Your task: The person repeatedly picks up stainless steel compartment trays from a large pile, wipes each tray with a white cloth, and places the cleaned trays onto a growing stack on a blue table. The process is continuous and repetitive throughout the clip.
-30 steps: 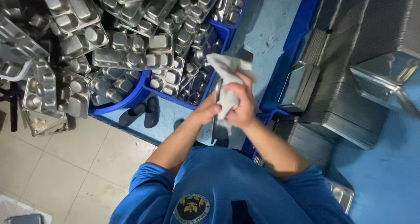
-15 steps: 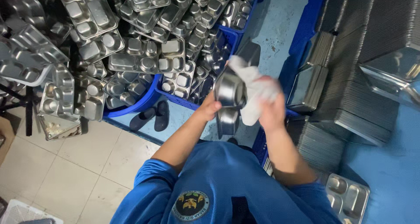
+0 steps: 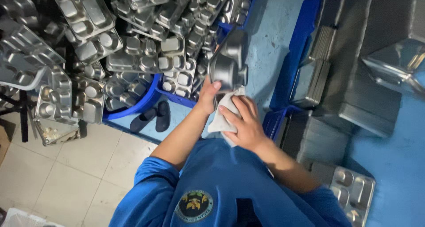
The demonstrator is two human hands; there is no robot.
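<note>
My left hand [image 3: 209,94] grips the near edge of a steel compartment tray [image 3: 228,63], held upright with its underside bumps facing me. My right hand [image 3: 244,123] presses a white cloth [image 3: 225,114] against the tray's lower part, fingers spread over the cloth. Both blue sleeves and my blue shirt fill the bottom of the view.
A big heap of steel compartment trays [image 3: 110,45] fills blue tubs [image 3: 146,100] on the left. Stacked trays [image 3: 349,85] stand on the right by a blue crate [image 3: 276,120]. One tray [image 3: 354,191] lies at lower right. Black sandals [image 3: 152,116] rest on the tiled floor.
The tray has turned and risen higher in my left hand. My right hand with the cloth has slid from the tray's upper side down to its lower edge.
</note>
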